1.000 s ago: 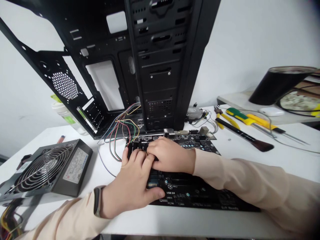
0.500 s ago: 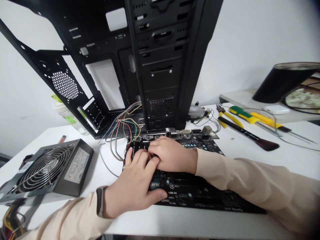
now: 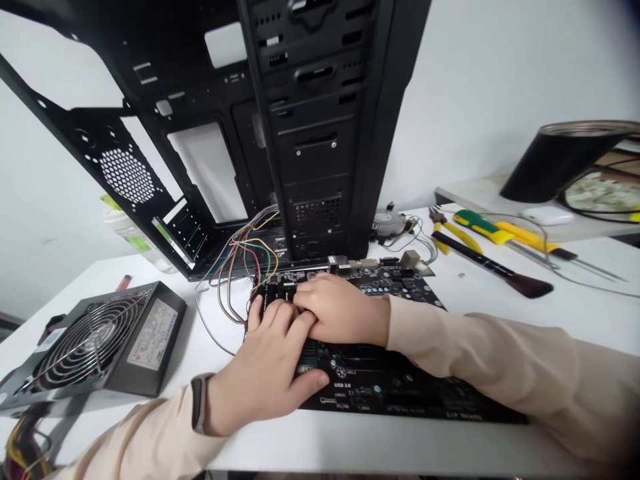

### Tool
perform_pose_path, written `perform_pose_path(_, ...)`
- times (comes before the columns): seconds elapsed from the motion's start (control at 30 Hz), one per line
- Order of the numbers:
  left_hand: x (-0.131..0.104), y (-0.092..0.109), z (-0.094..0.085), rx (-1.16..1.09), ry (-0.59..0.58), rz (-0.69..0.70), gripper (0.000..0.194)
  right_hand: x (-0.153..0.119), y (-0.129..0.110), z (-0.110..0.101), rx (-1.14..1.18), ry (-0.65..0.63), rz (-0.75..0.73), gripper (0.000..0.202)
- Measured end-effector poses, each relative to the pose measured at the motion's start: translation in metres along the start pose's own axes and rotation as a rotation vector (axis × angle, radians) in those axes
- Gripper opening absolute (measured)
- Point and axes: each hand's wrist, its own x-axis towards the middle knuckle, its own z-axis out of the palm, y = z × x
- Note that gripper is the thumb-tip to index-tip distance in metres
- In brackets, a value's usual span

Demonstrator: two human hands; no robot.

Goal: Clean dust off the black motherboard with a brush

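A black motherboard [image 3: 400, 403] lies flat on the white table, printed "USB 3.0" near its front edge. My left hand [image 3: 267, 373] rests on its left part, fingers spread and bent at the tips, thumb stretched out to the side. Against the left fingers, my right hand [image 3: 343, 308] is closed with its fingers curled down to the board. Whatever lies under the right fingertips is hidden. Coloured thin wires [image 3: 250, 230] run down beside the left fingers at the board's left edge.
Behind the board stands an open black computer case [image 3: 310, 175]. A power supply [image 3: 155, 333] with a fan grille sits at left. Pliers [image 3: 463, 238], a brush [image 3: 493, 265] and screwdrivers [image 3: 480, 228] lie at right. A cooler fan [image 3: 387, 223] is behind the board.
The view has shifted slightly. Both hands stay at the same place on the motherboard, with hardly any movement of the fingers.
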Motion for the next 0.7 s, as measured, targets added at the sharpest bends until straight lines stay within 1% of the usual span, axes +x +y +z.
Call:
perform_pose_path(0.13,-0.001,-0.002,0.001,-0.013,0.035,-0.049,0.044,0.000,0.000,-0.001,0.013,0.006,0.010,0.017)
perform_pose_path(0.27,-0.003,-0.005,0.004,-0.026,0.099,-0.106,0.030,0.000,0.005,-0.004,0.047,-0.006,-0.013,0.016)
perform_pose_path(0.33,-0.004,-0.007,0.006,-0.033,0.138,-0.117,0.026,-0.001,0.008,-0.006,0.073,-0.017,-0.027,0.015)
perform_pose_path(0.5,-0.006,-0.009,0.012,-0.041,0.208,-0.137,0.034,-0.001,0.010,-0.008,0.118,-0.030,-0.025,0.014)
perform_pose_path(0.7,-0.005,-0.009,0.012,-0.052,0.200,-0.160,0.046,-0.002,0.010,-0.008,0.134,-0.042,-0.024,0.014)
